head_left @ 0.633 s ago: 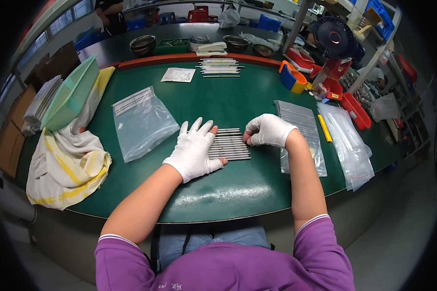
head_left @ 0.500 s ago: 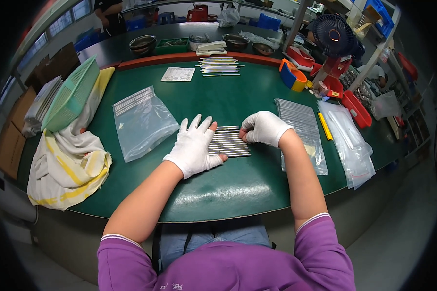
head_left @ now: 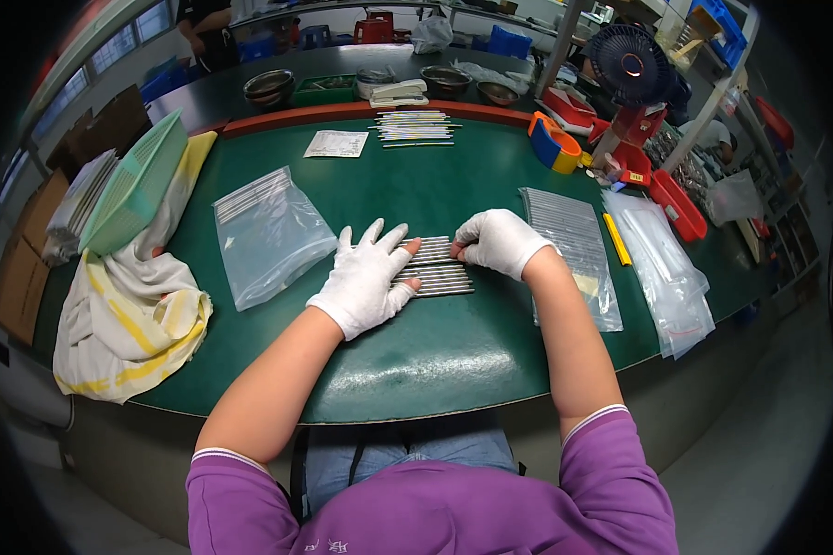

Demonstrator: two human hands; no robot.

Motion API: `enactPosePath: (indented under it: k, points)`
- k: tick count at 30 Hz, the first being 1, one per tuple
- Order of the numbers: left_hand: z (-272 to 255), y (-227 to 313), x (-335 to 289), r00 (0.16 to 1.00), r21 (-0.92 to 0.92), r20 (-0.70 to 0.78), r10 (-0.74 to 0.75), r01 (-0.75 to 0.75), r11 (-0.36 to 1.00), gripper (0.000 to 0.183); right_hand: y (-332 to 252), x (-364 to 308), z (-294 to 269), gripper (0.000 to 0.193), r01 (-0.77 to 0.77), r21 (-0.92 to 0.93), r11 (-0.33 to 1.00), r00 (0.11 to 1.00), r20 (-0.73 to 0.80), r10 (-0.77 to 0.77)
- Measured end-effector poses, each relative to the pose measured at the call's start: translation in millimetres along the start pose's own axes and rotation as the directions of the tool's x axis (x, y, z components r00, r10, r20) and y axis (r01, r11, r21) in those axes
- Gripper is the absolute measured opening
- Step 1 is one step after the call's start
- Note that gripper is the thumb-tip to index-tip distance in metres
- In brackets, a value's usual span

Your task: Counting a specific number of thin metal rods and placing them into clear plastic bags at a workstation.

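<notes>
Metal rods [head_left: 442, 277] lie mid-frame on the desk [head_left: 491, 333]; the left hand [head_left: 361, 279], grip apart, covers their left ends; the right hand [head_left: 500, 242] curls at their right, its grip's closure unclear.

Slim silvery rods [head_left: 442, 280] — flat, side by side, lying crosswise on the green tabletop [head_left: 426, 190].

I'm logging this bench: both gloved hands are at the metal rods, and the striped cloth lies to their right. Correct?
Wrong side: in the head view, the striped cloth lies to their left. The left hand and right hand are at the metal rods.
</notes>
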State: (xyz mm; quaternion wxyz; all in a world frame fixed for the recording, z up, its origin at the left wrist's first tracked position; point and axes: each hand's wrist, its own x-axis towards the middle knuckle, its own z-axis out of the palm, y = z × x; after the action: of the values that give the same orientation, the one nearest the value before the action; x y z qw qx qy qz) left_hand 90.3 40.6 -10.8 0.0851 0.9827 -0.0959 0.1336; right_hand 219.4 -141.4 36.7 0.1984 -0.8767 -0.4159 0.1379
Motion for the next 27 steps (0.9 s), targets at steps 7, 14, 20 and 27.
enactPosePath:
  k: [7,14,20,27]
  points:
    - [-2.0,-0.5,0.2,0.999,-0.071,0.032,-0.011,0.014,0.997,0.05,5.1,-1.0,-3.5,0.016,0.04,0.086,0.995,0.999,0.03,-0.042]
    - [-6.0,3.1,-0.4,0.999,-0.131,0.013,-0.029,0.031,0.991,0.045,-3.3,4.4,8.1,0.012,0.103,-0.108,0.989,0.993,-0.048,-0.109]
    - [-2.3,0.6,1.6,1.0,-0.109,0.023,-0.012,0.015,0.994,0.042,5.1,9.5,7.7,0.012,-0.028,-0.028,0.999,0.977,-0.212,0.022]
    - [-0.3,-0.8,0.3,0.999,-0.093,0.016,-0.027,0.029,0.995,0.045,8.8,-2.4,-7.8,0.026,0.011,0.112,0.994,0.986,0.165,-0.03]
